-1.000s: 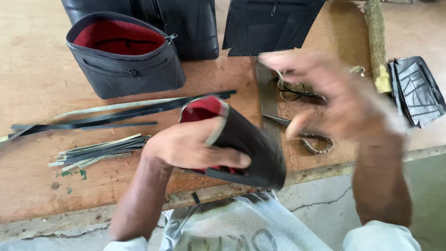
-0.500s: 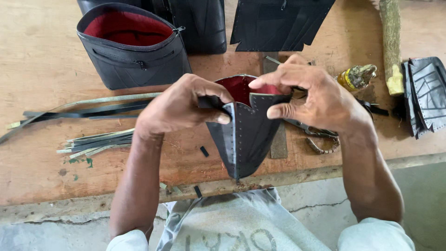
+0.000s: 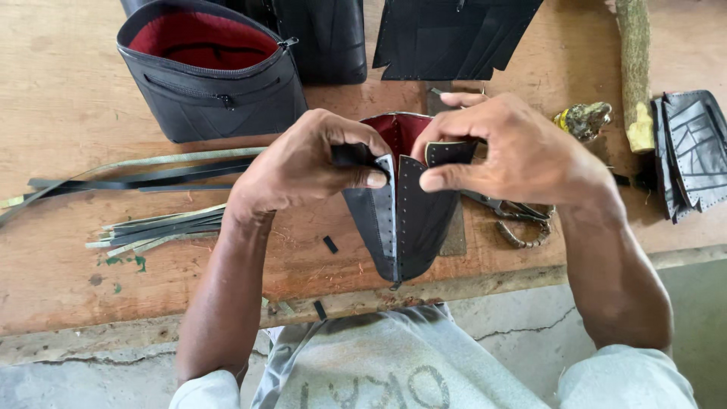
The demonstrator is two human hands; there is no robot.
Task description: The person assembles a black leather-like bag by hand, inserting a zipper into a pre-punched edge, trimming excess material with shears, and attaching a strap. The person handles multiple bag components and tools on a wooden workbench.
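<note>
Hands have closed in: the left hand and right hand now both pinch the pouch, fingers shut on its punched edges. Those edges now meet above the bench, so the seam is lined up.

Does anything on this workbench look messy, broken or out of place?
Little stands out. Small black offcuts lie loose on the worn wooden bench, and green paint flecks stain it beside the cut strips. The black pouch with red lining, held in both hands, looks undamaged.
</note>
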